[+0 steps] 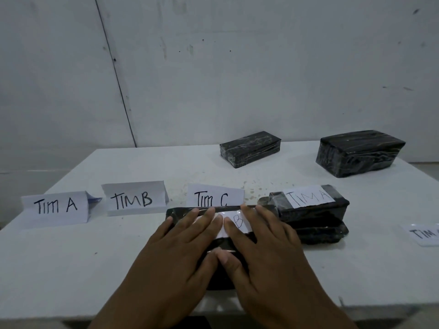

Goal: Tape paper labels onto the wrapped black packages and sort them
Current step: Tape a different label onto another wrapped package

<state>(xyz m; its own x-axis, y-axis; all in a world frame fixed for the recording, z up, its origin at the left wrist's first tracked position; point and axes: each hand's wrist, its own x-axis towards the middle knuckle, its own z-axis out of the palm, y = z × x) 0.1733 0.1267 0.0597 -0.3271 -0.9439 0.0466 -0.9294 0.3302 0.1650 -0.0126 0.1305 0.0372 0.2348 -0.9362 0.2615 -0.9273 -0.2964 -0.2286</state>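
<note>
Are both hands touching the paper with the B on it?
Touching. The head view shows the left hand and right hand pressing flat fingers onto the paper label.

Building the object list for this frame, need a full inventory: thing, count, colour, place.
Folded paper signs "Tim A", "Tim B", "Tim C": 3, white, standing in a row mid-table, left to centre.
Loose paper label: 1, white, flat at right edge, text cut off.
Unlabelled wrapped black packages: 2, black, far side of table.
Wrapped black package labelled "Tim A": 1, black, right of centre, apparently on top of another black package.
Wrapped black package with label showing "B": 1, black, under both hands.
White table: 1.
Left hand, right hand: flat fingers pressing the label, no curled grip.
</note>
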